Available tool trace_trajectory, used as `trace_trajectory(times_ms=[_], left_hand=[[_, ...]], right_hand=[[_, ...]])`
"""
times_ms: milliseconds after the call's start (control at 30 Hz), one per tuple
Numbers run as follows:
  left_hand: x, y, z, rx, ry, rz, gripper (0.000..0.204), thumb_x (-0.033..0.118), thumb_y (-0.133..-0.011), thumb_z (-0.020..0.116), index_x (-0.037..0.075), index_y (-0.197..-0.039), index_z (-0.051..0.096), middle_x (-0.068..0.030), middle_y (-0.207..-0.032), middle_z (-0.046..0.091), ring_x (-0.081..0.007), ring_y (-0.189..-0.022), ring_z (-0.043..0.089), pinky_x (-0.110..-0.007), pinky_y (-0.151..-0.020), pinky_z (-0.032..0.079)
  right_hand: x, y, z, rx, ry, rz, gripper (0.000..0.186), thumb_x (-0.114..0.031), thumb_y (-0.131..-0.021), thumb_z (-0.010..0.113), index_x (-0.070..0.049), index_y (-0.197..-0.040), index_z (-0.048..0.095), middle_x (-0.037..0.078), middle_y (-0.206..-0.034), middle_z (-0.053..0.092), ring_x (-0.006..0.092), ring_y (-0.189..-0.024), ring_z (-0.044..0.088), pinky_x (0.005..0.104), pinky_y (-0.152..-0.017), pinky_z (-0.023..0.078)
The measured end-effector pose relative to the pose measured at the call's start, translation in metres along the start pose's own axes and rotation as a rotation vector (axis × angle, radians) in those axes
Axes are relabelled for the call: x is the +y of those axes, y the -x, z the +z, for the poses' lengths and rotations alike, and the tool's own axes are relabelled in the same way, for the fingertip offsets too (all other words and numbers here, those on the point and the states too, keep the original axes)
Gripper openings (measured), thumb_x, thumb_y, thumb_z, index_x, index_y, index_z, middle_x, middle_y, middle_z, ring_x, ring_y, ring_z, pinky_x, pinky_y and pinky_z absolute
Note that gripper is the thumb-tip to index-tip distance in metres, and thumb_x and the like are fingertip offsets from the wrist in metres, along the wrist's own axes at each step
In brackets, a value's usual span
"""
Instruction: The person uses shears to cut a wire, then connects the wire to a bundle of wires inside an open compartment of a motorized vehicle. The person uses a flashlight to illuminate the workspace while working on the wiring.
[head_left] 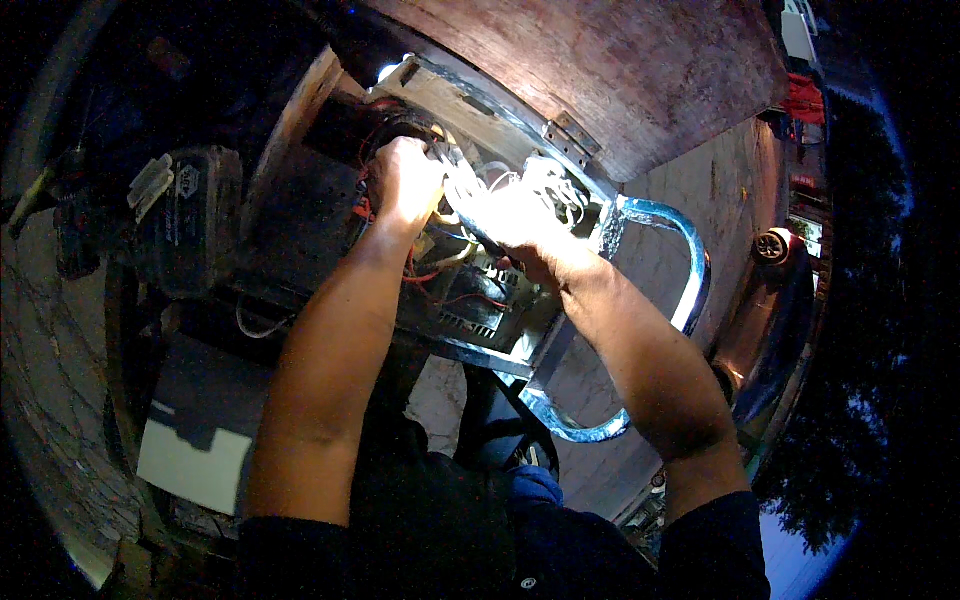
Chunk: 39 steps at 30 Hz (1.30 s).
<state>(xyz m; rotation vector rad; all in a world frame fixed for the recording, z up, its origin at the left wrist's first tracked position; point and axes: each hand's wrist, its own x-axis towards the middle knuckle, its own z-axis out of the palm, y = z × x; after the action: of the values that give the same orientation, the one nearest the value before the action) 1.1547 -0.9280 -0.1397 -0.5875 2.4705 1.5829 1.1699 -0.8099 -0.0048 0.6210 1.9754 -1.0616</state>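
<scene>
Both hands are inside an open metal box with a tangle of wires in it. My left hand (406,182) is closed around a bundle of cables (458,182) near the far wall, its fingertips partly turned away. To its right, my right hand (525,228) grips cables too, though bright glare washes out most of its fingers. Loose white wires (562,192) stick out beyond that hand. Below the hands hang red wires (425,277), and under them lies a slotted metal part (470,325).
A reddish-brown lid (640,80) stands raised on a hinge (572,140) beyond the box. Blue tubular rail (697,265) loops out at the right. A dark toolbox-like case (195,220) stands at left, above a pale panel (195,462). A car (778,300) is at far right.
</scene>
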Motion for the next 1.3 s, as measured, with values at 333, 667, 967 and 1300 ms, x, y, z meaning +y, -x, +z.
trace_trajectory(times_ms=[333,667,967,1300], left_hand=[[-0.005,-0.006,0.004,-0.074,0.078,-0.013,0.018,0.015,-0.078,0.069,0.000,-0.085,0.073,-0.0244,-0.087,0.068,-0.0393,-0.083,0.068,-0.042,-0.075,0.053],[0.002,0.001,-0.001,-0.026,0.073,0.014,0.022,0.019,-0.079,0.070,-0.002,-0.087,0.073,-0.0233,-0.080,0.068,-0.0329,-0.071,0.068,-0.038,-0.069,0.051],[0.004,-0.001,-0.005,-0.079,-0.076,-0.024,0.019,0.013,-0.077,0.066,0.002,-0.091,0.074,-0.0226,-0.092,0.069,-0.0378,-0.087,0.068,-0.041,-0.078,0.054],[0.002,-0.003,-0.005,-0.098,-0.004,0.039,0.023,0.018,-0.079,0.066,0.003,-0.095,0.073,-0.0218,-0.095,0.069,-0.0376,-0.089,0.067,-0.041,-0.080,0.052]], right_hand=[[-0.007,0.001,-0.012,-0.119,-0.137,0.131,0.025,-0.032,-0.088,0.066,-0.009,-0.098,0.067,0.000,-0.065,0.052,0.0074,-0.048,0.043,0.0221,-0.041,0.035],[-0.002,-0.006,-0.061,-0.133,0.926,-0.560,0.050,-0.054,-0.086,0.057,-0.005,-0.076,0.064,0.012,-0.057,0.056,0.0184,-0.047,0.049,0.0313,-0.047,0.043],[0.009,-0.020,-0.047,-0.107,1.146,-0.650,0.042,-0.044,-0.090,0.052,-0.004,-0.086,0.065,0.016,-0.057,0.057,0.0263,-0.049,0.055,0.0384,-0.049,0.045],[0.020,-0.031,-0.054,-0.184,0.949,-0.864,0.030,-0.036,-0.093,0.052,-0.010,-0.091,0.066,0.013,-0.055,0.055,0.0266,-0.045,0.053,0.0381,-0.044,0.040]])
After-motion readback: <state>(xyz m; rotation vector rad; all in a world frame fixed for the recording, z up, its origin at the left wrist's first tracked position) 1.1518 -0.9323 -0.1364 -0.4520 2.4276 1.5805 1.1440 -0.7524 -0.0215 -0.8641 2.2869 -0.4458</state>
